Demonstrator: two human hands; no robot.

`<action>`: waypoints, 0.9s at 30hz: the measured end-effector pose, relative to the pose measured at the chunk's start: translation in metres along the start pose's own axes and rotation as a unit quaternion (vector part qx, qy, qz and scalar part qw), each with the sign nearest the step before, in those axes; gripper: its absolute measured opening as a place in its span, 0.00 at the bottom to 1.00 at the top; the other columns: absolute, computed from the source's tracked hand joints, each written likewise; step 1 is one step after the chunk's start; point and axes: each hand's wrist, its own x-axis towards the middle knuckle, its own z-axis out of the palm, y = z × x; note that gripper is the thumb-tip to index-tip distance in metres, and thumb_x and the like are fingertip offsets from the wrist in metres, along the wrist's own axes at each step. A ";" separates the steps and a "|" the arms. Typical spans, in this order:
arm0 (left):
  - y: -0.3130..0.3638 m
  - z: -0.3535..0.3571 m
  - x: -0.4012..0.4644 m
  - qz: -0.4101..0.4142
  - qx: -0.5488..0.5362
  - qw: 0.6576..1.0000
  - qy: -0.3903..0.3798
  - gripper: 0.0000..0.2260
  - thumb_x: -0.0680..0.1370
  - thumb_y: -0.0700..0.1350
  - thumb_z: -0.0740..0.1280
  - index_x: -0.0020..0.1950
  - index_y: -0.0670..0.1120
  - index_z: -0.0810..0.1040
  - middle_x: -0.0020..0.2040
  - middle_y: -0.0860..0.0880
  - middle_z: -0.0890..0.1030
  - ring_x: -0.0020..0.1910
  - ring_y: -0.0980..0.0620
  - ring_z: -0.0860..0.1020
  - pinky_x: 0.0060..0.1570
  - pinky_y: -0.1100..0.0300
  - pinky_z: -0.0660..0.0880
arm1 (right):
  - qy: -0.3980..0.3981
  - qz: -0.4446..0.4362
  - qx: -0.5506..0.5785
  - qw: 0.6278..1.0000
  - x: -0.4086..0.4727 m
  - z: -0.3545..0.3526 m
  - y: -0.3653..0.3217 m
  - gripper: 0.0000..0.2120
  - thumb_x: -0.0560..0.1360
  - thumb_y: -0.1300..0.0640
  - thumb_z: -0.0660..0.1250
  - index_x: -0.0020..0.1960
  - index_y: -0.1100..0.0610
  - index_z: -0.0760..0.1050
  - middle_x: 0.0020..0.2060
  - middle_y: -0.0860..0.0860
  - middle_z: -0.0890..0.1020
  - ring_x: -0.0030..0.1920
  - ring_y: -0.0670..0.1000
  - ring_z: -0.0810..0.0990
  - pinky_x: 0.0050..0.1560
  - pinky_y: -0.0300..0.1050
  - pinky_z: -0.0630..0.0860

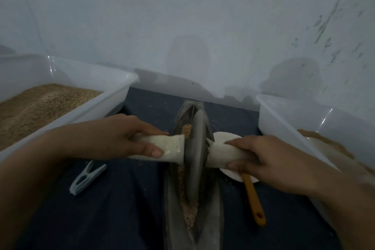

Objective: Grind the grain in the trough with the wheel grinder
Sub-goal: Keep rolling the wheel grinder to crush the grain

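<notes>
Wheel [195, 154] standing on edge in the trough [211, 205], its rim down in the groove. Both hands hold the cloth-wrapped axle [162, 149] that passes through the hub: left hand [121, 138] curled round the left end with the thumb on the near side, right hand [261, 156] wrapped round the right end. Holding one end each probably keeps the disc upright and lets body weight press evenly down; the wrapping likely serves as padding for the palms.

Axes: the trough's long axis runs from the viewer toward the wall [182, 26], its pointed far end just short of it. The axle lies across this, left to right, so the wheel can roll only along the groove.

Grain [186, 130] sits in the groove on both sides of the wheel, a small coarse heap on the far side and a finer, paler streak on the near side.

Tubs flank the work, within reach: the left tub [113, 99] holds grain, the right tub [284, 119] a brownish heap, partly hidden. Also on the dark cloth [121, 209]: a clothes peg [87, 177], and a white dish [223, 138] with an orange handle [253, 199] beside the trough.
</notes>
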 end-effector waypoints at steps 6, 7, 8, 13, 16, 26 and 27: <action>-0.009 0.027 0.022 -0.041 0.247 0.938 0.238 0.28 0.72 0.65 0.57 0.72 0.62 0.60 0.59 0.54 0.76 0.58 0.53 0.74 0.53 0.60 0.65 | 0.178 0.027 -0.087 0.980 0.032 0.034 0.011 0.25 0.77 0.49 0.63 0.71 0.53 0.64 0.61 0.50 0.75 0.59 0.50 0.70 0.55 0.39 0.62; -0.011 0.030 0.024 -0.022 0.271 0.926 0.261 0.29 0.72 0.64 0.55 0.73 0.59 0.61 0.57 0.53 0.76 0.57 0.52 0.74 0.51 0.59 0.65 | 0.187 0.027 -0.101 0.977 0.033 0.037 0.013 0.25 0.77 0.49 0.63 0.72 0.54 0.63 0.62 0.51 0.75 0.60 0.51 0.70 0.57 0.40 0.62; -0.012 0.030 0.025 -0.007 0.281 0.921 0.269 0.30 0.71 0.65 0.53 0.73 0.58 0.61 0.56 0.52 0.77 0.56 0.51 0.75 0.49 0.58 0.64 | 0.189 0.027 -0.112 0.975 0.033 0.039 0.013 0.26 0.77 0.49 0.63 0.72 0.55 0.63 0.63 0.51 0.74 0.60 0.51 0.70 0.58 0.40 0.62; -0.004 0.014 0.013 -0.006 0.133 0.978 0.162 0.30 0.63 0.71 0.55 0.65 0.70 0.62 0.50 0.64 0.76 0.47 0.66 0.74 0.46 0.70 0.67 | 0.099 0.012 -0.080 0.992 0.017 0.019 0.006 0.18 0.75 0.47 0.64 0.64 0.49 0.71 0.53 0.46 0.76 0.51 0.45 0.71 0.48 0.39 0.65; 0.001 0.000 0.001 0.014 0.041 0.998 0.053 0.20 0.65 0.74 0.59 0.56 0.77 0.68 0.47 0.72 0.78 0.48 0.73 0.75 0.46 0.78 0.67 | -0.015 0.000 -0.039 0.999 -0.001 -0.004 0.001 0.16 0.72 0.42 0.65 0.56 0.46 0.76 0.46 0.44 0.80 0.45 0.42 0.76 0.48 0.43 0.73; 0.000 0.018 0.015 -0.037 0.161 0.969 0.182 0.30 0.64 0.67 0.56 0.66 0.65 0.67 0.57 0.57 0.78 0.55 0.56 0.76 0.51 0.61 0.69 | 0.118 0.028 -0.055 0.991 0.021 0.021 0.006 0.17 0.75 0.48 0.65 0.63 0.50 0.73 0.53 0.50 0.79 0.52 0.49 0.74 0.50 0.43 0.69; -0.003 0.025 0.019 -0.027 0.213 0.949 0.232 0.31 0.66 0.66 0.55 0.69 0.61 0.67 0.56 0.52 0.78 0.54 0.51 0.77 0.50 0.58 0.69 | 0.144 0.031 -0.061 0.987 0.026 0.026 0.009 0.19 0.76 0.49 0.64 0.65 0.51 0.71 0.55 0.51 0.78 0.55 0.50 0.73 0.51 0.43 0.67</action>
